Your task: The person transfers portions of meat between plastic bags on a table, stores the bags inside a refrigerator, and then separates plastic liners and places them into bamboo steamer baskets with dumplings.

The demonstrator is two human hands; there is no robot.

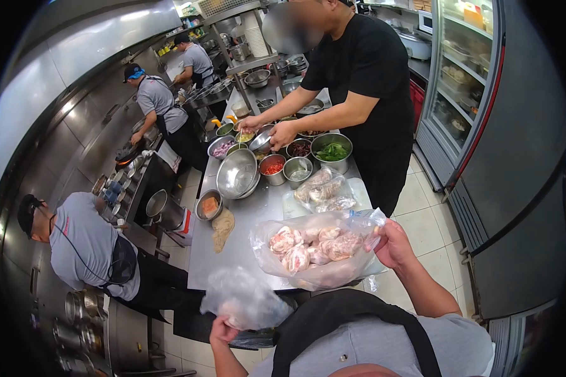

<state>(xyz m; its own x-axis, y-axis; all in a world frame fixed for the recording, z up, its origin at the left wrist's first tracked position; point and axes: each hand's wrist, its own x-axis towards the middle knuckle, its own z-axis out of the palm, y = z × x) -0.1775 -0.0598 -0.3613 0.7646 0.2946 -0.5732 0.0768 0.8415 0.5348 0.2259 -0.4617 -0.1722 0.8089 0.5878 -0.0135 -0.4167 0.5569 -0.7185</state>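
Note:
My left hand (pixel 225 330), at the lower middle, is closed on a crumpled clear plastic bag (pixel 242 298) that hangs beside the table's front edge. My right hand (pixel 393 245) pinches the right rim of a large clear bag (pixel 267 251). Inside that bag lie several pieces of raw pale pink meat (pixel 317 248). It rests at the front of the steel table (pixel 223 267). Just behind it, a smaller bag of wrapped meat (pixel 324 188) lies on a white cutting board (pixel 358 191).
Across the table a person in black (pixel 371 69) handles bowls. Metal bowls (pixel 238 173) and containers of chopped ingredients (pixel 332 149) crowd the middle. A cloth (pixel 222 231) lies left. Three people in grey work at the left. A glass-door fridge (pixel 462 81) stands right.

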